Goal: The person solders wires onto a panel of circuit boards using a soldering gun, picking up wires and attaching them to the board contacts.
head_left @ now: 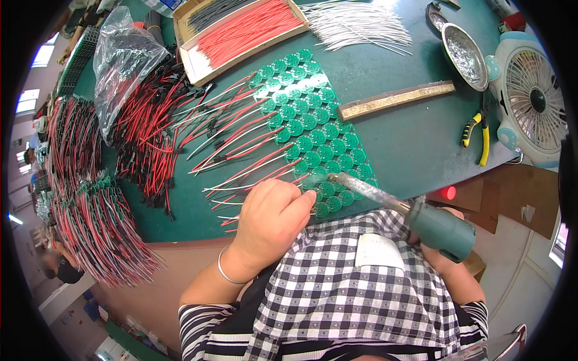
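A panel of round green circuit boards (309,122) lies on the table in front of me, with red and white wires (232,135) running off its left edge. My right hand (442,256) grips a soldering iron (439,230) by its thick green handle. The iron's tip rests at the panel's lower part, with a wisp of smoke beside it. My left hand (271,216) is closed in a pinch at the panel's lower left edge, close to the tip. What its fingertips hold is hidden.
Behind the panel stand a cardboard box (205,73) of red and black wires and loose white wires (361,24). Wire bundles (147,138) and a plastic bag (123,66) lie left. To the right are a wooden bar (397,100), metal dish (465,57), pliers (480,132) and fan (533,99).
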Demonstrator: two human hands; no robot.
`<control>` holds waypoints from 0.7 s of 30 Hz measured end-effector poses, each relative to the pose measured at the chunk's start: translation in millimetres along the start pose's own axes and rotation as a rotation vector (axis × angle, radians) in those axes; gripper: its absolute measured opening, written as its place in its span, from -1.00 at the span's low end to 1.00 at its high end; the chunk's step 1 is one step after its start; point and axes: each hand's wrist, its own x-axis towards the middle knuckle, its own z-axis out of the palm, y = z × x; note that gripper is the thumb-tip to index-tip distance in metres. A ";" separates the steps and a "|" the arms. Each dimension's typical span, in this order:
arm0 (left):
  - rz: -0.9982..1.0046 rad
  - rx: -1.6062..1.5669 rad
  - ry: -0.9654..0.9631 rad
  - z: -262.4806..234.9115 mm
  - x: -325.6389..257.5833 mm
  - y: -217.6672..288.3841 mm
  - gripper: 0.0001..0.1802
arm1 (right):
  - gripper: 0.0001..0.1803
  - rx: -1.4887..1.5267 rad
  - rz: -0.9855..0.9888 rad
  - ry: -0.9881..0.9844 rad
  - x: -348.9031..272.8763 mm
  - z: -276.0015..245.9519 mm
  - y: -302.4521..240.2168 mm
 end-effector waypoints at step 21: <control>-0.061 0.009 -0.016 -3.7 1.5 2.6 -0.74 | -0.76 -0.096 -0.155 -0.136 4.9 -11.3 1.1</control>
